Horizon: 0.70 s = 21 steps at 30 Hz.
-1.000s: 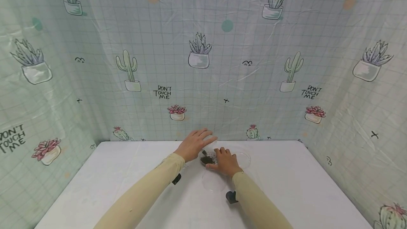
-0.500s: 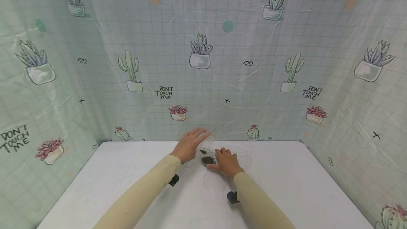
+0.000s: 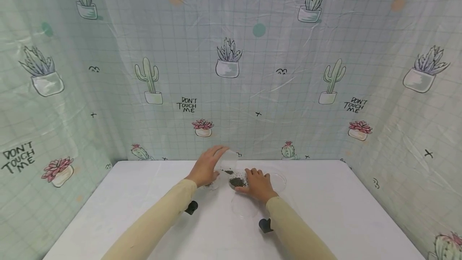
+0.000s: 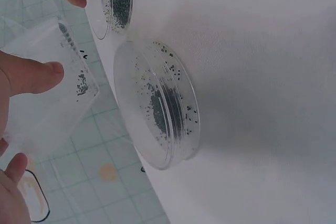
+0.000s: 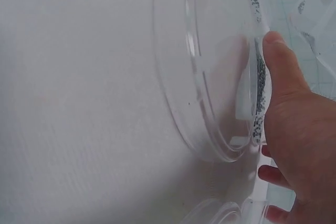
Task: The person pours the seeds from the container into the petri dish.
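My left hand (image 3: 206,167) holds a clear plastic bag (image 4: 44,116), its thumb pressed against one face. Dark granules (image 4: 81,83) cluster near the bag's corner. Below it in the left wrist view stands a clear petri dish (image 4: 128,103) with a small heap of dark granules. My right hand (image 3: 258,185) grips a second petri dish (image 4: 100,22) that holds more of the dark granules. Its thumb lies along that dish's near edge in the right wrist view, with the other fingers at the far side. The bag hangs tilted behind and between these two dishes.
A clear round petri dish (image 5: 176,80) lies in front of the right hand. Another clear round dish (image 3: 285,181) stands to the right of that hand. Behind the white table (image 3: 325,212) rises a cactus-printed curtain (image 3: 260,71).
My left hand has moved left and slightly toward me, and the bag has come into clearer view. The right hand stays on its dish.
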Available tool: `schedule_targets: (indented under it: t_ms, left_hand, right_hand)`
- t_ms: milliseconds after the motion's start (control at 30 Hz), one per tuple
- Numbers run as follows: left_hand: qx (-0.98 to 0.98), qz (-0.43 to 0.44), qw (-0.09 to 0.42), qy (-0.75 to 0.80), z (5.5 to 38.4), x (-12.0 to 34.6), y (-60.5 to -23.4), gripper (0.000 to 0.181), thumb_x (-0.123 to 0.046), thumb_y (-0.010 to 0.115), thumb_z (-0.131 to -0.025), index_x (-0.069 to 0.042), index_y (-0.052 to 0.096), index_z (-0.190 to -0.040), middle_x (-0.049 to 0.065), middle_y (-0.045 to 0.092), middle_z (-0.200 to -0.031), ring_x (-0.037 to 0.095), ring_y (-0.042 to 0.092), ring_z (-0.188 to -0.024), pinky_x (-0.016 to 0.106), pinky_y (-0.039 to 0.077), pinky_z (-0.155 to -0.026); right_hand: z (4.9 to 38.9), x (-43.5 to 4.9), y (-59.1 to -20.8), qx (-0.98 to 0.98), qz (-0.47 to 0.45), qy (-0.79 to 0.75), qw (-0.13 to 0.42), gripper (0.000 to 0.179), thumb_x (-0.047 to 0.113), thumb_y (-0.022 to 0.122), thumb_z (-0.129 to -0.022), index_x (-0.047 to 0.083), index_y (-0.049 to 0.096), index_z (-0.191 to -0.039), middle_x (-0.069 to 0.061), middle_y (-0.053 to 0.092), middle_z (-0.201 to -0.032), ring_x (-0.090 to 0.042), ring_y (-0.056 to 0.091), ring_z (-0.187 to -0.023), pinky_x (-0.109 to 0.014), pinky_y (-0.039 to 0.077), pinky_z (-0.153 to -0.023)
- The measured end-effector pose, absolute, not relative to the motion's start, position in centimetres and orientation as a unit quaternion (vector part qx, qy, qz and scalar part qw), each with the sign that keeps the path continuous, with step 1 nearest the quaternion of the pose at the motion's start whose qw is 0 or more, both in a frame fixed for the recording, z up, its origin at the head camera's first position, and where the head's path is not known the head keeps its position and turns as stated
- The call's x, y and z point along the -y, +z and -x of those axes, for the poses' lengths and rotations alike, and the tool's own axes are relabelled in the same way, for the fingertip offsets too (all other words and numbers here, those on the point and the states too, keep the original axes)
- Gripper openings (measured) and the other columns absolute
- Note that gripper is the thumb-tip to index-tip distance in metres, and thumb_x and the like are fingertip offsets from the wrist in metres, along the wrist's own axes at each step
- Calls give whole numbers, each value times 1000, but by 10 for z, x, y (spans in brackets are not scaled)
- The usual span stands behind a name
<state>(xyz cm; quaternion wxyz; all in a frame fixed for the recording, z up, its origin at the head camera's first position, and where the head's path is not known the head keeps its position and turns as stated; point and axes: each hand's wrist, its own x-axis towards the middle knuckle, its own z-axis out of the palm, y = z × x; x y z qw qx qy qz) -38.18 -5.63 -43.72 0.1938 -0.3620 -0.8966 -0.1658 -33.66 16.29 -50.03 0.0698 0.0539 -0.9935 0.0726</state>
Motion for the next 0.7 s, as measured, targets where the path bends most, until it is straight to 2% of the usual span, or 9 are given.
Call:
schedule_targets:
  t_ms: [100, 333, 533, 700]
  left_hand:
    - [901, 347, 181, -188, 380, 60, -437, 97, -8, 85, -69, -21, 33, -150, 6, 41, -150, 27, 40, -139, 50, 34, -115]
    - [906, 307, 151, -250, 381, 71, -442, 97, -12, 85, -71, -22, 31, -151, 4, 39, -150, 27, 39, -139, 48, 36, -115]
    - [900, 272, 127, -315, 380, 78, -444, 95, -13, 84, -72, -19, 30, -150, 9, 41, -148, 32, 41, -136, 52, 38, -112]
    - [901, 240, 95, -350, 376, 84, -441, 97, -18, 84, -74, -19, 27, -152, 10, 37, -151, 33, 38, -138, 54, 36, -113]
  right_hand:
    - [335, -162, -500, 992, -55, 72, 84, 90, 72, 62, -76, 9, 50, -138, -15, 56, -129, -35, 54, -118, -60, 43, -93]
    - [332, -162, -498, 989, -63, 69, 110, 87, 72, 61, -77, 12, 48, -139, -12, 54, -134, -33, 52, -122, -59, 42, -97]
    - [330, -161, -495, 987, -71, 84, 119, 84, 69, 64, -77, 12, 48, -138, -11, 54, -134, -32, 51, -124, -59, 42, -97]
    - [328, -161, -493, 985, -75, 89, 125, 83, 68, 65, -77, 12, 49, -136, -11, 54, -133, -31, 51, -123, -58, 42, -96]
